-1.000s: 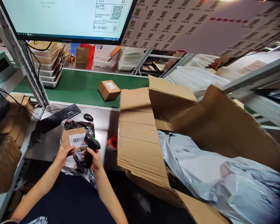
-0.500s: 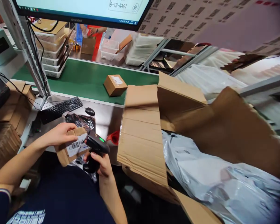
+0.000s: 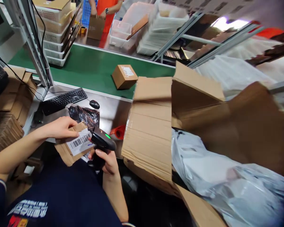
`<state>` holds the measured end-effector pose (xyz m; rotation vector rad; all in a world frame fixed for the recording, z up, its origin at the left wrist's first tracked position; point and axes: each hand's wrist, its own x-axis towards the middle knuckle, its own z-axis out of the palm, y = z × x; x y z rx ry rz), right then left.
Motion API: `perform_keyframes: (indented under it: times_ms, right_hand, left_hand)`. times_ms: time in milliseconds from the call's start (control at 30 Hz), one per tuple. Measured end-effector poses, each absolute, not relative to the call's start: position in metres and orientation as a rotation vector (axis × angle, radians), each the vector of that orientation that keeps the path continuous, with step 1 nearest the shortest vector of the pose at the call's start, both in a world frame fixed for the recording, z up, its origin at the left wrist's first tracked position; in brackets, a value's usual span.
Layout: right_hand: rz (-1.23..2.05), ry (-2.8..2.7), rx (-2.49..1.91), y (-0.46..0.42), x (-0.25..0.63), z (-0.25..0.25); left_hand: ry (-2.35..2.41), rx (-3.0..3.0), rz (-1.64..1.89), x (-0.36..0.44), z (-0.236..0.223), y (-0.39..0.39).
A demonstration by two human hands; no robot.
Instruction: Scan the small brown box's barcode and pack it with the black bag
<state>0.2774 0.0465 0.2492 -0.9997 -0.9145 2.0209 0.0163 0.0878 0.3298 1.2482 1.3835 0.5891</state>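
Observation:
My left hand (image 3: 65, 127) grips a small brown cardboard box (image 3: 69, 154) by its far side, in front of my body. On the box's upper face is a white barcode label (image 3: 79, 142), tilted toward me. In my right hand (image 3: 109, 160) is a black barcode scanner (image 3: 103, 138) with a green light on top, its fingers wrapped round the handle. The scanner's head is close beside the label. Just beyond the box, a dark item in clear plastic wrap (image 3: 85, 115) lies on the metal bench.
A keyboard (image 3: 63, 100) and a mouse (image 3: 94, 104) lie at the bench's back. To the right stands a large open carton (image 3: 149, 126) holding grey plastic bags (image 3: 210, 170). On the green belt (image 3: 92, 66) sits a taped box (image 3: 124, 77). A person in orange (image 3: 107, 14) handles a carton beyond.
The view has tilted down and shifted left, so the monitor is out of frame. Both hands keep hold of the box and scanner; the barcode label now shows more fully.

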Motion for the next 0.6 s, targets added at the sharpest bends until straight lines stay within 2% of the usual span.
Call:
perform_keyframes:
  times_ms: [67,167,600]
  right_hand:
    - [2.041,-0.927,-0.988,0.046,0.278,0.248]
    - [2.065,-0.915,-0.980,0.046,0.277,0.248]
    - [2.164,-0.900,-0.964,0.044,0.269,0.256]
  left_hand:
    - [1.261,1.231,0.471,0.015,0.333,0.089]
    - [1.155,1.144,0.487,0.017,0.333,0.088]
    - [1.161,0.908,0.477,0.020,0.316,0.076]
